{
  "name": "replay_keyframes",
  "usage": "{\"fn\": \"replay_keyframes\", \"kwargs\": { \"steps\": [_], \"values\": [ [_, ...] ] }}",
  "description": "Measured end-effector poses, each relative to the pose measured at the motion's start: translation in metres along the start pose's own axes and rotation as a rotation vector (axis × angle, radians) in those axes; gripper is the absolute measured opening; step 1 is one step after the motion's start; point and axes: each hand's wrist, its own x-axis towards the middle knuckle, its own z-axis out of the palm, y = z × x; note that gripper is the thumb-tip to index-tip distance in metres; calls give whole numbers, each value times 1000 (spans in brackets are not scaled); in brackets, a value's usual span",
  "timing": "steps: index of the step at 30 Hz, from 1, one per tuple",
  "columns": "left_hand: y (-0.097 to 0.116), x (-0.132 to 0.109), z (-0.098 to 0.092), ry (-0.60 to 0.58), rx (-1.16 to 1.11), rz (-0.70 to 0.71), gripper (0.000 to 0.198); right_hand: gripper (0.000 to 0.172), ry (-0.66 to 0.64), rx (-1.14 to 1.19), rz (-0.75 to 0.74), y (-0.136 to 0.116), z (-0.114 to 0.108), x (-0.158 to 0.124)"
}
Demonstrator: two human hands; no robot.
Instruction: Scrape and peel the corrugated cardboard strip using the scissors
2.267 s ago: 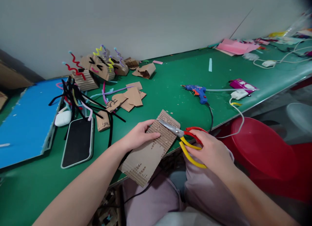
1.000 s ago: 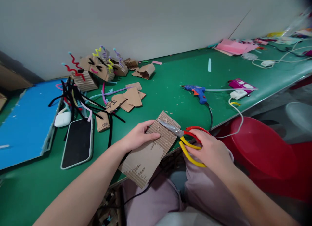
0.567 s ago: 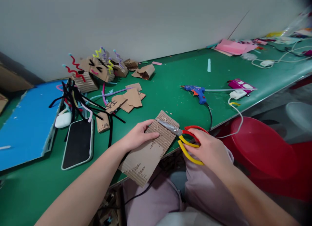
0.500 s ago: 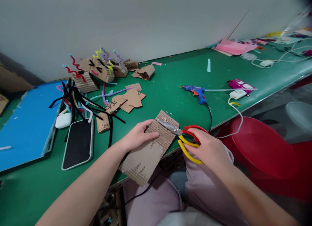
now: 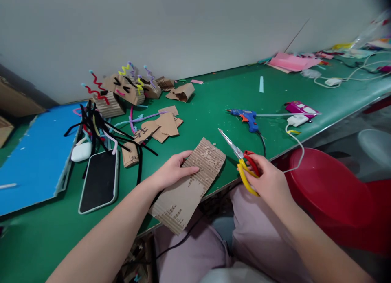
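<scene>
My left hand (image 5: 177,171) grips a piece of corrugated cardboard (image 5: 186,193) by its left side, thumb on top. The cardboard overhangs the table's front edge, and its ridged far part carries loose paper scraps. In my right hand (image 5: 269,173) is a pair of scissors (image 5: 240,154) with red and yellow handles. Its blades are closed, point up and left, and stand apart from the cardboard's right side. Small cut cardboard pieces (image 5: 166,124) lie beyond my left hand.
A blue glue gun (image 5: 249,118) lies near a purple box (image 5: 301,108) with a white plug. On the left are a phone (image 5: 99,181), black pipe cleaners (image 5: 90,120), a blue board (image 5: 33,156) and cardboard figures (image 5: 128,91). A red stool (image 5: 324,185) stands at right.
The scissors have moved off the cardboard to the right, and their blades have closed. My left hand and the cardboard have stayed nearly still.
</scene>
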Motion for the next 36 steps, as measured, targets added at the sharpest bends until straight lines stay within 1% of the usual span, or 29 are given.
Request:
{"fn": "replay_keyframes", "kwargs": {
  "steps": [3,6,9,14,16,20,23,26,29,32,34,36],
  "values": [
    [0,0,-1,16,-9,-7,44,43,5,66,48,2,0,-1],
    [0,-1,-2,39,-18,-4,46,53,8,79,53,5,0,-3],
    [0,0,-3,47,-30,-2,46,52,4,104,48,11,-1,-4],
    [-1,1,-5,57,-96,-2,46,46,-93,371,65,18,-6,-6],
    [-1,2,-6,60,-115,-8,46,49,-124,405,91,19,-8,-8],
    [0,1,-7,91,-113,-5,46,63,-146,310,62,25,-13,-16],
    [1,1,-9,113,-123,-4,47,68,-160,203,18,29,-18,-21],
    [0,2,-11,132,-125,-11,47,71,-189,98,-28,26,-24,-23],
    [-3,3,-12,170,-126,-10,50,62,-161,51,-23,19,-26,-21],
    [-3,2,-14,235,-126,13,50,54,-127,79,-12,14,-23,-20],
    [2,0,-19,291,-104,36,49,53,-134,113,-14,12,-20,-18],
    [15,-2,-26,355,-31,75,49,53,-137,132,-6,11,-19,-15]
  ]
}}
